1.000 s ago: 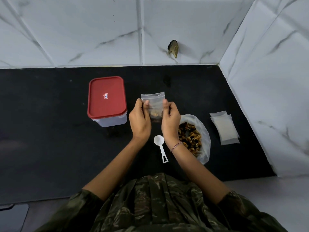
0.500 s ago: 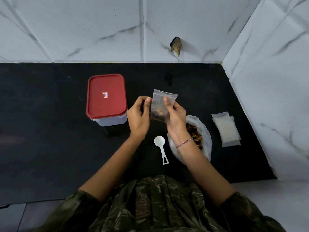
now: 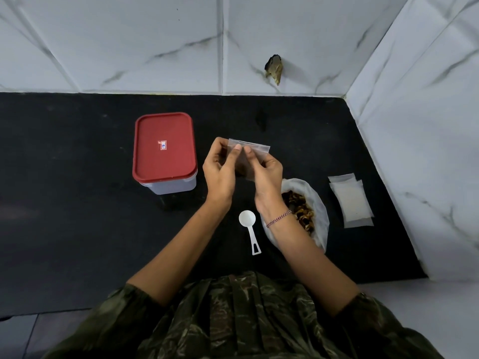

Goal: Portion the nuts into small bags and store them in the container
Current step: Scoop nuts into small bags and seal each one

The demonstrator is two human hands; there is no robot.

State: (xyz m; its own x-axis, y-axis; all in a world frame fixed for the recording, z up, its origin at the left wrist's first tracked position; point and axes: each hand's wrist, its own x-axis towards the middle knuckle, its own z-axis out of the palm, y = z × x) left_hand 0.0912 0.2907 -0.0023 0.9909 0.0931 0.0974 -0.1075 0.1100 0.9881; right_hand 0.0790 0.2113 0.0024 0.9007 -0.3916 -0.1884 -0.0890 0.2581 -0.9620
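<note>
Both hands were raised over the black counter (image 3: 77, 203); left hand (image 3: 220, 172) and right hand (image 3: 264, 174) each pinched the top strip of one small clear bag (image 3: 255, 149), thumbs nearly meeting at its middle; dark contents sat low in it, too blurred to tell. The red-lidded container (image 3: 166, 151) stood closed just left of the hands; white scoop (image 3: 248, 226) lay near the right wrist; open bag of nuts (image 3: 320, 216) beside it; stack of empty bags (image 3: 350, 200) further right, near the tiled wall.

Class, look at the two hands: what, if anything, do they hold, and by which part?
The left hand and the right hand both pinch the small clear bag near its top edge.
</note>
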